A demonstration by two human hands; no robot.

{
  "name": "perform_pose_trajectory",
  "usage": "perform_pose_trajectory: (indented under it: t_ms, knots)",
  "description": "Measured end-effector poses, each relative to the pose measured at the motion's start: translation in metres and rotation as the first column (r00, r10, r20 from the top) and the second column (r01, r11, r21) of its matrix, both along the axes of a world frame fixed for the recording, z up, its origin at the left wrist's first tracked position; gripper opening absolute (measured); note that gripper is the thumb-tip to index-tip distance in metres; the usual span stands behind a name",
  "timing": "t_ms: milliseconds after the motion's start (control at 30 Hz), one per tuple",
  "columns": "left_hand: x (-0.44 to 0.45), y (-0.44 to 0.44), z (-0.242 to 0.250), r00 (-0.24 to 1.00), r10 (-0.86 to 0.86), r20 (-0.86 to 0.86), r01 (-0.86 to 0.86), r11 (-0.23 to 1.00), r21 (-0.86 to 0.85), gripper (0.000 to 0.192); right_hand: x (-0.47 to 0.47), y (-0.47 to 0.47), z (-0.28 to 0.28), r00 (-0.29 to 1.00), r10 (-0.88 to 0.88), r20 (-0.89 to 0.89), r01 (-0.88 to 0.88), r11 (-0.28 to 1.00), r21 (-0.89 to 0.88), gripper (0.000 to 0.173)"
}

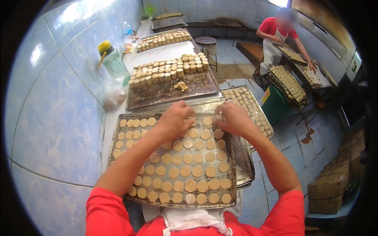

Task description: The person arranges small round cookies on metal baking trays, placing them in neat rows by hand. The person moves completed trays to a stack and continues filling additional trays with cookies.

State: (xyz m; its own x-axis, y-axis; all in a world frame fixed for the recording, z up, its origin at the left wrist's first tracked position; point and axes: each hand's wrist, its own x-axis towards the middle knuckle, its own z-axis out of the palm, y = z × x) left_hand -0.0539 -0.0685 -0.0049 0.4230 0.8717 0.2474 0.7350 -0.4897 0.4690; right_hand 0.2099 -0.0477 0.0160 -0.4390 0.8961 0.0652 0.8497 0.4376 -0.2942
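A metal baking tray [233,188] lies before me, covered with rows of flat round dough discs [190,185]. My left hand [175,121] is over the far rows, with thumb and fingers around a pale dough disc [191,121]; whether it grips that disc or only touches it is unclear. Near the tray's far right corner is my right hand [234,118], its fingers bent and blurred by motion. What it may hold cannot be made out. My left forearm hides part of the rows on the left.
Beyond, a dark tray [203,85] carries upright dough cylinders [165,70] and a dough scrap [181,86]. More trays lie beneath mine; another disc-filled tray [248,103] is at right. A capped bottle [115,63] stands by the tiled wall. A co-worker [277,38] handles trays across the room.
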Motion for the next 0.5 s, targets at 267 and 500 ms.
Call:
perform_pose_trajectory:
  t_ms: [267,500]
  knots:
    - [0.041,0.013,-0.007,0.990,-0.127,-0.066,0.129,0.991,0.027,0.025,0.010,-0.012,-0.009,0.996,-0.046,0.074,0.042,0.997,0.058,0.033]
    - [0.020,0.007,-0.003,0.997,-0.077,-0.020,0.077,0.997,0.002,0.027,-0.001,-0.004,-0.016,0.992,0.034,-0.118,-0.035,0.999,-0.004,0.031]
